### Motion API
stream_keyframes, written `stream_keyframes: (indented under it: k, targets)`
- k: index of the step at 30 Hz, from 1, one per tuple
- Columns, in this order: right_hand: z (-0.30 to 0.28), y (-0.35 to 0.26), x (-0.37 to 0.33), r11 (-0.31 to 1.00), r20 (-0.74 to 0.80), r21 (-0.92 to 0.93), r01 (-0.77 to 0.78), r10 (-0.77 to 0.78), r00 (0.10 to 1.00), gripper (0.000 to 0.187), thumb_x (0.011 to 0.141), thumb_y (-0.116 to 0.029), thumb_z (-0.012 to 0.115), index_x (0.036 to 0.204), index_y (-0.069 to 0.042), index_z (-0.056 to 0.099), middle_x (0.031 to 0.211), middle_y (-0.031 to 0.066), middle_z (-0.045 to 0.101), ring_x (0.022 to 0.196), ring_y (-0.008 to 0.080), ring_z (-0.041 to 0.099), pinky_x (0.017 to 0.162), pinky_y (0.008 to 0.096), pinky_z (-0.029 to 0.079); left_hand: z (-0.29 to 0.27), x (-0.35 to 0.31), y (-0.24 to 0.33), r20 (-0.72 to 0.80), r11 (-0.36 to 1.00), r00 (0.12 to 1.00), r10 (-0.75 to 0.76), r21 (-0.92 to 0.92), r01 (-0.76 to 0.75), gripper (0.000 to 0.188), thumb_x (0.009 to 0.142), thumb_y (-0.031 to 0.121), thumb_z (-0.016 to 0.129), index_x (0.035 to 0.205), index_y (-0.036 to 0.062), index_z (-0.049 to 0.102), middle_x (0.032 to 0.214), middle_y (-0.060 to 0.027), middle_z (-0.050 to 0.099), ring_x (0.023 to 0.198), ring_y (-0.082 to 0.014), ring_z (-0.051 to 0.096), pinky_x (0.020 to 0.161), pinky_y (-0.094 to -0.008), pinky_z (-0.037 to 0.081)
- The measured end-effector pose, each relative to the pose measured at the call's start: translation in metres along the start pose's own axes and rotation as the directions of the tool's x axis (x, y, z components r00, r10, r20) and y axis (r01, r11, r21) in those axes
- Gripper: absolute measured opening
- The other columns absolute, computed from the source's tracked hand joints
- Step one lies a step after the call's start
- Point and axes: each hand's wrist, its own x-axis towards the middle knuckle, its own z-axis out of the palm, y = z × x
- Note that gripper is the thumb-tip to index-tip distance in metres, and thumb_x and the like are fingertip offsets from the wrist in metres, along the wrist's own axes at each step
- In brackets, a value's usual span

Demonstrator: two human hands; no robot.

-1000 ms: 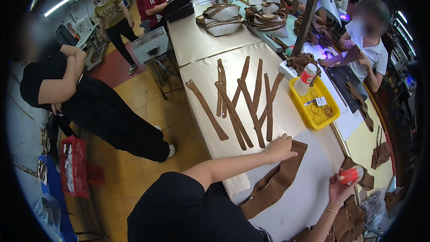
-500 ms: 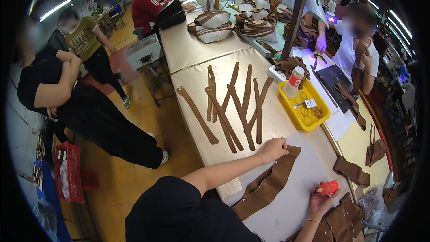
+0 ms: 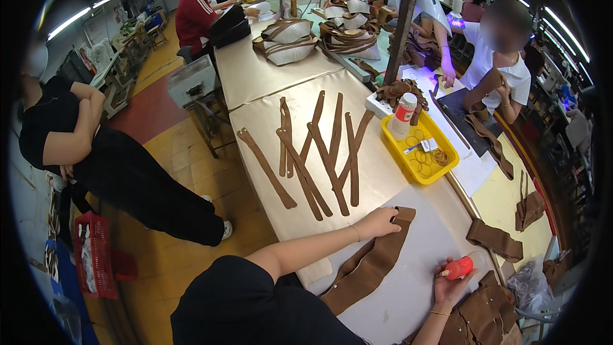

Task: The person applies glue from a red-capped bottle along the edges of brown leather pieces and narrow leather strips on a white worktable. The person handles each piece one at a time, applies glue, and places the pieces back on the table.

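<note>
Brown leather strip lies under left hand; right hand grips red bottle.

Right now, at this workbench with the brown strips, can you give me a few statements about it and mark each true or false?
1. The left hand rests on the wide brown piece. True.
2. The right hand holds a blue bottle. False: it holds a small red bottle.
3. The yellow tray sits right of the brown strips. True.
4. The strips are stacked in one neat pile. False: they lie spread out, some crossing.
5. A white bottle stands in the tray. True.
</note>
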Motion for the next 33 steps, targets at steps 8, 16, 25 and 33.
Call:
stream_keyframes:
  k: [8, 16, 25, 33]
  targets:
    - [-0.004, 0.004, 0.001, 0.993, 0.081, -0.111, 0.036, -0.027, 0.996, 0.074, 0.079, -0.070, 0.049, 0.105, -0.001, 0.052, 0.091, 0.0093, 0.059, 0.077, 0.0212, 0.058, 0.069, 0.0336, 0.050, 0.001, -0.002, 0.006, -0.007, 0.997, 0.997, 0.072, 0.000, -0.072, 0.033, 0.078, 0.024, 0.067, 0.080, -0.0037, 0.050, 0.076, -0.0208, 0.057, 0.075, -0.0368, 0.057, 0.068, -0.0414, 0.045]
    - [-0.010, 0.004, 0.003, 0.995, 0.086, -0.098, 0.026, -0.018, 0.996, 0.065, 0.081, -0.068, 0.047, 0.108, -0.009, 0.051, 0.096, 0.0107, 0.059, 0.080, 0.0234, 0.057, 0.070, 0.0362, 0.049, 0.007, 0.010, 0.004, 0.146, 0.997, 0.989, 0.020, -0.078, -0.009, 0.032, 0.076, 0.024, 0.064, 0.080, -0.0039, 0.050, 0.075, -0.0202, 0.057, 0.071, -0.0324, 0.056, 0.066, -0.0396, 0.045]
    - [-0.003, 0.004, -0.001, 0.997, 0.015, -0.064, 0.047, -0.046, 0.999, 0.065, 0.081, -0.070, 0.047, 0.106, -0.010, 0.052, 0.093, 0.0096, 0.058, 0.078, 0.0209, 0.056, 0.068, 0.0342, 0.046, 0.017, 0.004, 0.006, 0.163, 0.989, 0.979, 0.121, -0.108, -0.105, 0.034, 0.079, 0.029, 0.064, 0.076, -0.0027, 0.051, 0.071, -0.0179, 0.057, 0.066, -0.0308, 0.056, 0.062, -0.0395, 0.044]
    - [-0.014, 0.001, 0.002, 0.997, 0.026, -0.062, 0.044, -0.042, 0.999, 0.060, 0.082, -0.067, 0.048, 0.107, -0.013, 0.054, 0.092, 0.0079, 0.060, 0.078, 0.0193, 0.058, 0.070, 0.0326, 0.047, 0.027, -0.008, 0.009, 0.224, 0.983, 0.958, 0.180, -0.015, -0.181, 0.036, 0.080, 0.032, 0.063, 0.077, -0.0013, 0.051, 0.071, -0.0189, 0.057, 0.067, -0.0336, 0.057, 0.062, -0.0420, 0.045]
